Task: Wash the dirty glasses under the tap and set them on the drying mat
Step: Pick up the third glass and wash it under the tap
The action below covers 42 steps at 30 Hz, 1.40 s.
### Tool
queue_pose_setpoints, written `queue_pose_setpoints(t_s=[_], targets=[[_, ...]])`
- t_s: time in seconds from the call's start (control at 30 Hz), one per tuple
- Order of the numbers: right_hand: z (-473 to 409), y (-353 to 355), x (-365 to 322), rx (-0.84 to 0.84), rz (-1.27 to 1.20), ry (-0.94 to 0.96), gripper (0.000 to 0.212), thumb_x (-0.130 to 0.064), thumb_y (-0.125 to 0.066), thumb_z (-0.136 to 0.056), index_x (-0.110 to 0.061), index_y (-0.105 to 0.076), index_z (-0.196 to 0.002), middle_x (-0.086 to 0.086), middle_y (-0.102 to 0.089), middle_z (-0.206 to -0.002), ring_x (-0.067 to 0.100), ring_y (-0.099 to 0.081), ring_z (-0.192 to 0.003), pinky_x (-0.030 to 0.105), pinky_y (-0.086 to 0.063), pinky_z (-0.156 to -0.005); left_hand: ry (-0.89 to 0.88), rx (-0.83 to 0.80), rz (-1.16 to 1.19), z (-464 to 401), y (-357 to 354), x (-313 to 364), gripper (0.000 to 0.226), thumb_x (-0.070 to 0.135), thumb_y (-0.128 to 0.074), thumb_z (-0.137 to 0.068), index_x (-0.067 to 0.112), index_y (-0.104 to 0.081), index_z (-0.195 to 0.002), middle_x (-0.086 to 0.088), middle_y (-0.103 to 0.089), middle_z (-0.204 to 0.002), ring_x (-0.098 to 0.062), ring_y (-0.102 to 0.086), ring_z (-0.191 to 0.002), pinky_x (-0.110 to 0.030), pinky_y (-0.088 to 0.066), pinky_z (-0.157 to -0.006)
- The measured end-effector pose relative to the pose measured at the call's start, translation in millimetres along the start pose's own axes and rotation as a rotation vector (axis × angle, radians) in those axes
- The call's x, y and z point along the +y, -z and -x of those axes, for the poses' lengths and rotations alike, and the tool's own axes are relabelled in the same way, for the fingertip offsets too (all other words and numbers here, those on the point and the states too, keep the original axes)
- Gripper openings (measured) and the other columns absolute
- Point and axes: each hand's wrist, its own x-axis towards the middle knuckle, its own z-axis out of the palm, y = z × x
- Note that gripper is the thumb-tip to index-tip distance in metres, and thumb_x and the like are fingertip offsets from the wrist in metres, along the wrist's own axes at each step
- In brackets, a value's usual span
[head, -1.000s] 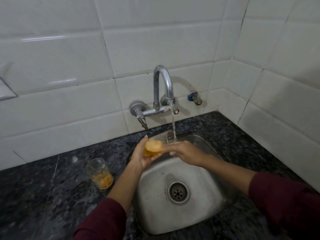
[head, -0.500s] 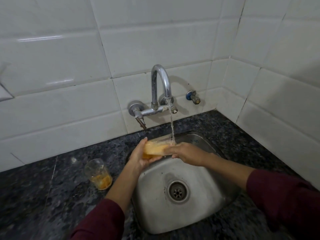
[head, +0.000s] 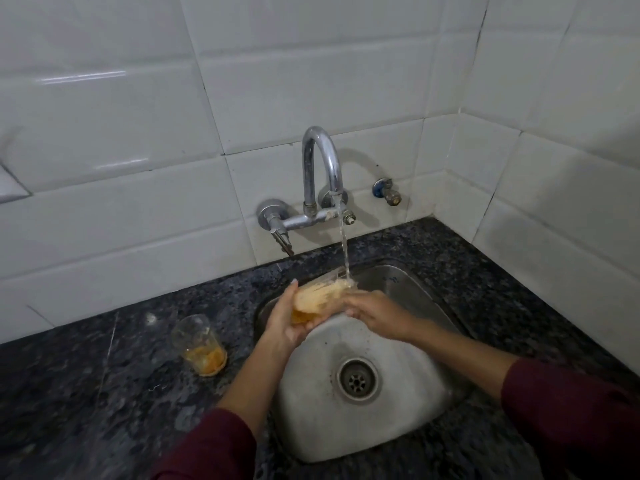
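I had the glass [head: 320, 297] tipped on its side over the back of the sink [head: 408, 420], its open mouth turned toward the stream of water [head: 344, 247] falling from the tap [head: 320, 168]. The water struck the glass near its rim, and the inside looked cloudy with an orange-yellow residue. My left hand [head: 285, 325] cupped the base end from below, the thumb raised along the side and the fingers curled under it. My right hand [head: 375, 315] sat at the mouth end with its fingers bent toward the rim; that part was blurred by motion and spray, so I thought the fingertips were gripping the rim, but I could not make out whether any reached inside. Both dark red sleeves [head: 568, 410] stopped short of the wrists.

A second glass [head: 199, 344] stood upright on the dark speckled counter [head: 104, 393] to the left of the sink, apart from my hands, with orange dregs pooled at its bottom. The drain [head: 358, 379] lay in the middle of the basin, below the held glass. A small valve [head: 388, 192] stuck out of the white tiled wall [head: 277, 81] just right of the tap.
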Motion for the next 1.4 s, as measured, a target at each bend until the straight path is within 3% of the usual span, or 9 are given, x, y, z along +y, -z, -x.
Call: queue_pose_setpoints(t_s=[0.1, 0.23, 0.33, 0.43, 0.6, 0.93, 1.17, 1.27, 1.4], targets=[[-4.3, 9.3, -2.7, 0.062, -0.082, -0.076, 0.02, -0.008, -0.058, -0.089, -0.015, -0.069, -0.105, -0.002, -0.071, -0.105, 0.005, -0.064, -0.099, 0.017, -0.048, -0.088, 0.072, -0.034, -0.132, 1.8, 7.1, -7.9, 0.044, 0.045, -0.052, -0.092, 0.006, -0.061, -0.109, -0.02, -0.071, -0.089, -0.034, -0.064, -0.086, -0.048, -0.057, -0.071], [-9.9, 18.6, -13.0, 0.083, -0.484, -0.205, 0.014, -0.002, -0.054, -0.09, -0.003, -0.068, -0.092, -0.001, -0.07, -0.076, 0.003, -0.067, -0.075, 0.017, -0.05, -0.072, 0.017, -0.048, -0.546, -0.7, 25.1, -17.0, 0.063, 0.061, -0.078, -0.059, 0.014, -0.066, -0.1, -0.008, -0.067, -0.083, -0.019, -0.06, -0.073, -0.033, -0.051, -0.067], [-4.3, 13.6, -12.0, 0.001, -0.612, -0.323, 0.024, -0.004, -0.048, -0.094, -0.012, -0.068, -0.085, -0.007, -0.07, -0.065, 0.005, -0.06, -0.063, 0.018, -0.038, -0.055, 0.064, -0.199, -0.559, 9.7, 24.3, -24.3, 0.058, 0.052, -0.06, -0.083, 0.004, -0.063, -0.115, -0.015, -0.065, -0.108, -0.024, -0.064, -0.09, -0.039, -0.049, -0.088], [5.3, -1.8, -9.0, -0.032, -0.805, -0.471, 0.024, -0.007, -0.045, -0.095, -0.012, -0.067, -0.086, -0.005, -0.069, -0.066, 0.007, -0.056, -0.059, 0.023, -0.033, -0.054, 0.132, -0.294, -0.577, 15.9, 22.9, -32.8, 0.037, 0.039, -0.052, -0.09, 0.013, -0.064, -0.114, -0.011, -0.071, -0.1, -0.021, -0.069, -0.084, -0.04, -0.054, -0.081], [16.4, -23.5, -4.7, -0.022, -0.926, -0.649, 0.02, -0.012, -0.045, -0.096, -0.01, -0.065, -0.098, -0.004, -0.067, -0.072, 0.009, -0.056, -0.064, 0.024, -0.033, -0.057, 0.227, -0.26, -0.642, 27.0, 25.6, -38.8, 0.036, 0.039, -0.046, -0.094, 0.013, -0.059, -0.115, -0.017, -0.064, -0.098, -0.027, -0.068, -0.067, -0.035, -0.057, -0.051], [21.7, -33.5, 4.5, 0.03, -0.977, -0.79, 0.023, -0.017, -0.05, -0.095, -0.007, -0.065, -0.108, -0.003, -0.064, -0.071, 0.008, -0.055, -0.059, 0.024, -0.034, -0.054, 0.285, -0.216, -0.569, 23.9, 22.0, -47.0, 0.033, 0.037, -0.046, -0.096, 0.012, -0.066, -0.097, -0.009, -0.073, -0.076, -0.023, -0.065, -0.073, -0.039, -0.054, -0.07], [13.1, -15.5, -2.1, 0.193, -0.888, -0.513, 0.023, -0.006, -0.043, -0.095, -0.012, -0.066, -0.091, 0.001, -0.062, -0.073, 0.008, -0.053, -0.065, 0.02, -0.035, -0.056, 0.274, -0.354, -0.44, 15.4, 22.7, -46.5, 0.059, 0.057, -0.048, -0.089, 0.012, -0.063, -0.124, -0.02, -0.064, -0.119, -0.032, -0.062, -0.1, -0.047, -0.053, -0.086], [3.2, -5.3, -9.7, 0.236, -0.662, -0.357, 0.027, -0.007, -0.04, -0.097, -0.016, -0.064, -0.087, -0.002, -0.06, -0.069, 0.001, -0.053, -0.062, 0.015, -0.037, -0.057, 0.216, -0.496, -0.477, 23.1, 14.4, -34.8, 0.051, 0.037, -0.072, -0.077, 0.011, -0.062, -0.12, -0.024, -0.066, -0.107, -0.035, -0.068, -0.089, -0.053, -0.056, -0.079], [-7.7, 10.8, -20.8, 0.252, -0.408, -0.264, 0.028, -0.011, -0.041, -0.098, -0.016, -0.062, -0.08, -0.004, -0.059, -0.064, -0.004, -0.057, -0.057, 0.013, -0.044, -0.062, -0.099, -0.406, -0.621, 27.8, -3.1, -29.9, 0.053, 0.011, -0.076, -0.067, 0.011, -0.056, -0.116, -0.016, -0.063, -0.093, -0.025, -0.067, -0.073, -0.044, -0.059, -0.065]])
